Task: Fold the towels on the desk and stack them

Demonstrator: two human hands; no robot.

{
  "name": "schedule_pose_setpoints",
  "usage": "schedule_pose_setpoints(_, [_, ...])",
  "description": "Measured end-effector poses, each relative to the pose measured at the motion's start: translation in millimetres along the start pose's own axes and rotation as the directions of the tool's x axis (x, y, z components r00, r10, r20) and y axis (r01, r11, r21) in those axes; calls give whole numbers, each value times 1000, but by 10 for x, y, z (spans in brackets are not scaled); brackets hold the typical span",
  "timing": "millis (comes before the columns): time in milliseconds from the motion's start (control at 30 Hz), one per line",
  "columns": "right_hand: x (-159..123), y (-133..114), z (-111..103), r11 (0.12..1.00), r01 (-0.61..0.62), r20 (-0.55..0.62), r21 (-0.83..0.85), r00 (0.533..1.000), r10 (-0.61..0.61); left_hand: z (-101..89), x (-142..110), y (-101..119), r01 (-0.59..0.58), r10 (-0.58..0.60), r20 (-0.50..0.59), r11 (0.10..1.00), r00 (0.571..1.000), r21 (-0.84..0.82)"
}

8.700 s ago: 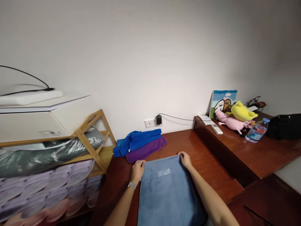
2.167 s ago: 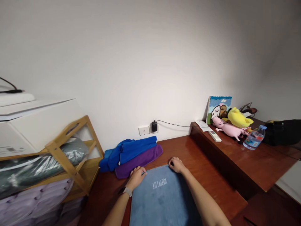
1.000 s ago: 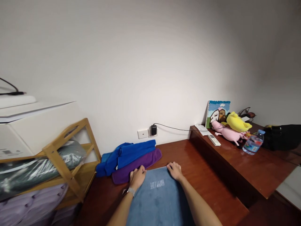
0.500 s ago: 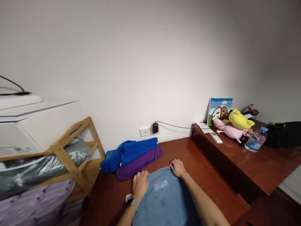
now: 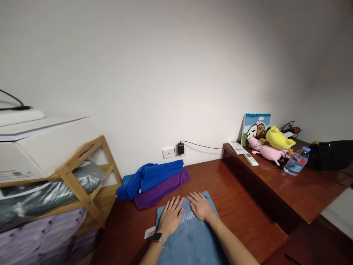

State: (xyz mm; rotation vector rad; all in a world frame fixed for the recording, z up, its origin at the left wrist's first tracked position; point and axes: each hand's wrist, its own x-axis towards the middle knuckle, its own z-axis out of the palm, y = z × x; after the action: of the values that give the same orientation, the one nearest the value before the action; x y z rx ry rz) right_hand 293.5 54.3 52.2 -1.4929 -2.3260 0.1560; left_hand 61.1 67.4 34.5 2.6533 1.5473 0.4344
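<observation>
A grey-blue towel (image 5: pixel 190 241) with white "HAPPY LIFE" lettering lies spread on the reddish-brown desk. Flat on its upper left part rests my left hand (image 5: pixel 171 216), fingers stretched out, a watch (image 5: pixel 158 237) on the wrist. My right hand (image 5: pixel 200 207) also lies flat on the cloth, to the right and near the far edge, its fingers spread. Between them the lettering is partly covered. A white tag (image 5: pixel 149 232) sticks out at the towel's left edge. Just beyond the hands lie a folded purple cloth (image 5: pixel 162 190) and folded blue cloths (image 5: pixel 161 176).
On the left, a wooden shelf (image 5: pixel 91 200) bears a white box (image 5: pixel 55 145) and plastic-wrapped items. A raised ledge on the right holds a remote (image 5: pixel 250 159), plush toys (image 5: pixel 266 150), a bottle (image 5: pixel 298 162) and a black bag (image 5: pixel 331 155). A charger (image 5: pixel 180 148) with a cable sits in the wall socket.
Both hands have moved inward from the towel's far corners and now lie flat on top with fingers extended. The far corners have come into view.
</observation>
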Motion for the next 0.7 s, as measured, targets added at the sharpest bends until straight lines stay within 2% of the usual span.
schedule_pose_setpoints(167, [-69, 22, 14, 995, -97, 83, 18, 992, 95, -48, 25, -97, 30, -26, 102, 999, 994, -39])
schedule_pose_setpoints(300, [-77, 123, -80, 976, -215, 89, 5, 973, 214, -90, -2, -169, 62, -57, 115, 997, 992, -38])
schedule_pose_setpoints(433, [-117, 171, -192, 927, -373, 79, -47, 923, 376, -148, -100, -281, 96, -96, 70, 995, 993, -8])
schedule_pose_setpoints(500, [-151, 129, -202, 941, -333, 28, -57, 942, 335, -178, -128, -290, 58, -58, 3, 998, 998, 4])
schedule_pose_setpoints(567, [-194, 58, -167, 981, -190, 5, -36, 982, 190, -192, -123, -246, -10, 10, -58, 1000, 998, 0])
schedule_pose_setpoints(633, [-236, -6, -106, 997, -75, 31, -4, 997, 75, -184, -96, -169, -69, 68, -55, 997, 996, -18])
schedule_pose_setpoints(700, [-264, -34, -54, 998, -62, 71, 12, 996, 61, -158, -67, -98, -94, 94, -10, 995, 996, -39])
